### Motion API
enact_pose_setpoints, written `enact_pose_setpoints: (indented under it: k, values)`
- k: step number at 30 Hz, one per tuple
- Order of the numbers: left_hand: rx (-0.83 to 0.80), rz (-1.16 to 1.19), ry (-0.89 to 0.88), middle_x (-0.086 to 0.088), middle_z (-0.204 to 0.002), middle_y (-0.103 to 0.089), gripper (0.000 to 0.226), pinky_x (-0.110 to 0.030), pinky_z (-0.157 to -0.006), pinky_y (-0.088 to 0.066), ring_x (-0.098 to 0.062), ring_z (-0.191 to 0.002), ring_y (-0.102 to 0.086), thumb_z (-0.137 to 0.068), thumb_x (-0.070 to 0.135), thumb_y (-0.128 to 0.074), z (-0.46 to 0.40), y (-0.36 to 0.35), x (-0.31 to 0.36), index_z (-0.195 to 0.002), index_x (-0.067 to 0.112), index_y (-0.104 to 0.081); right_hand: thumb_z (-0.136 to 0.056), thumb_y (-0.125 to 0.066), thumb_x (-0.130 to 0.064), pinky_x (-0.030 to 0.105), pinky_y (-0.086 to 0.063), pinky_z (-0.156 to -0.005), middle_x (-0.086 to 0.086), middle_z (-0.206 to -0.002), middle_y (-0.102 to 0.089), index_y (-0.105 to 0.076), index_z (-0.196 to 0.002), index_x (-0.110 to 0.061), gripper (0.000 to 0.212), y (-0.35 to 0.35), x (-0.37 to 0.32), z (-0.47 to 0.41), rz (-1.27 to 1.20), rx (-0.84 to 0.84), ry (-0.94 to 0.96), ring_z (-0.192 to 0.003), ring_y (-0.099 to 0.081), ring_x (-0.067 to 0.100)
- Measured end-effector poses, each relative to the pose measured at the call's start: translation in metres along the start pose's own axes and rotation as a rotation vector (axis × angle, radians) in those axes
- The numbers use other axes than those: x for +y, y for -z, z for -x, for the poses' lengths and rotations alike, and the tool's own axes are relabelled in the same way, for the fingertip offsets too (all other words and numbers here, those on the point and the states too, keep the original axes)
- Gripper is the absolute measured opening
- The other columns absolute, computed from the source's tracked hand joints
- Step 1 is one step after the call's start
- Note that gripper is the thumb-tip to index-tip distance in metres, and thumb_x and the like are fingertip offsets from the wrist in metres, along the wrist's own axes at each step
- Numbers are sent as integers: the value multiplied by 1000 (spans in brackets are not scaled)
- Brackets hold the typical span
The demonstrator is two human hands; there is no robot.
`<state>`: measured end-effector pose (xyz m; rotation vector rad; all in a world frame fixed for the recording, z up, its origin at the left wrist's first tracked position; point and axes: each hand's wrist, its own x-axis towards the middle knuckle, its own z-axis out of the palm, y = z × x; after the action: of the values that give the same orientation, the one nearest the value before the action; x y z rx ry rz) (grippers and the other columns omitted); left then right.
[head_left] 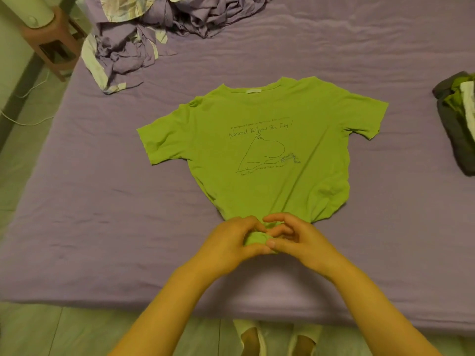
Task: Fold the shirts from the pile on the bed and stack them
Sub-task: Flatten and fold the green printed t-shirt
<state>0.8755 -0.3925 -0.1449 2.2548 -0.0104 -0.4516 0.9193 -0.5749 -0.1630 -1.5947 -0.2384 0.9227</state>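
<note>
A green T-shirt (262, 155) with a line drawing and handwriting on its front lies face up on the purple bed sheet (102, 201), collar away from me, both sleeves spread out. Its bottom hem is gathered into a bunch at the near side. My left hand (231, 242) and my right hand (295, 240) meet there and both pinch the bunched hem between thumb and fingers. A pile of clothes (460, 119), dark grey, green and white, sits at the bed's right edge, partly cut off by the frame.
A crumpled purple and patterned blanket (144, 39) lies at the far left of the bed. A brown stool (51, 44) with a white object on it stands beside the bed at the left. A white cable (25, 109) runs along the floor. My feet show below the bed's near edge.
</note>
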Motion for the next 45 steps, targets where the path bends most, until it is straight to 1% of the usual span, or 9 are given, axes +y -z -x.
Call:
enact_pose_setpoints:
  k: [5,12,16,24,28,32,37,40,45]
  values:
    - [84,125,-8,20,-74,-59,15,-13,-66,-38,8,-74,-52,-77,23,-76,10,11,-6,-79,32,-64,-87,-64,-9,13,-41,-71,3,-86,-66,-68,-93,-9,8,25,6,-5,380,-67,31,-73,-52,-6]
    - [99,230,69,5,-92,-66,35,-27,-81,-46,-10,-87,-60,-77,13,-76,-2,30,-4,-95,38,-61,-87,-65,-21,23,-42,-74,-1,-82,-69,-66,-82,-30,11,42,-16,-44,332,83,120,-77,-53,3]
    - [180,307,106,14,-68,-66,30,-21,-66,-45,0,-66,-56,-80,4,-70,-19,33,4,-76,33,-66,-74,-75,-38,16,-39,-70,-16,-81,-64,-65,-94,-29,24,48,-16,-53,548,48,203,-75,-53,-5]
    - [71,414,202,18,-57,-65,19,-7,-55,-42,8,-54,-54,-77,20,-71,-23,49,-1,-62,31,-73,-74,-69,3,39,-46,-75,15,-95,-66,-68,-94,-4,22,125,19,-17,869,321,171,-90,-62,33]
    - [138,444,293,-7,-65,-42,68,-26,-54,-29,-15,-62,-35,-61,57,-65,-30,49,-5,-70,-10,-57,-80,-59,10,32,-47,-74,9,-91,-67,-69,-97,-9,27,163,26,13,693,474,33,-85,-62,30]
    - [241,539,368,-12,-75,-50,64,-34,-67,-33,-21,-72,-41,-59,58,-67,-43,44,-2,-87,0,-63,-86,-54,11,4,-46,-65,5,-94,-64,-66,-104,-5,26,181,20,33,437,459,-25,-83,-57,19]
    - [233,557,464,-13,-85,-59,62,-37,-77,-40,-22,-81,-52,-62,54,-69,-59,37,-10,-96,3,-65,-88,-55,5,18,-49,-72,7,-86,-65,-65,-97,-2,15,205,34,54,164,368,-238,-78,-58,14]
    - [120,450,470,-12,-80,-61,58,-34,-74,-41,-19,-77,-52,-74,45,-68,-65,18,-12,-86,-11,-65,-88,-52,10,13,-46,-54,9,-75,-58,-60,-86,-8,20,202,62,57,117,426,-292,-67,-51,20]
    - [134,392,512,-17,-89,-72,36,-38,-80,-52,-23,-78,-62,-82,38,-67,-67,-11,-13,-86,2,-72,-79,-69,4,24,-46,-75,18,-111,-56,-49,-120,4,46,158,127,50,63,646,-351,-100,-56,31]
